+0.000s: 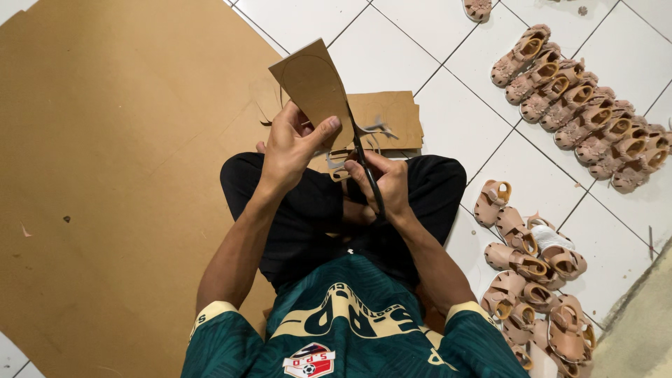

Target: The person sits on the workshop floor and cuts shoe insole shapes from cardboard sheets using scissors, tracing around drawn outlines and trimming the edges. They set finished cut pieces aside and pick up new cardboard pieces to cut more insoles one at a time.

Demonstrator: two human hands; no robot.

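Left hand (290, 150) fingers grasp a brown cardboard piece (315, 87) raised over the lap; right hand (381, 183) fingers clenched on black scissors (365, 168), blades at its edge. Sole outline partly cut, it seems; cut pieces (385, 115) on the floor (448, 42), sandals (581, 115) nearby.

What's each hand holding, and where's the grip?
Left hand: tan cardboard piece, by its lower edge. Right hand: black scissors, at the handles.

scissors (365, 164) handles hidden, sandal (478, 9) cropped
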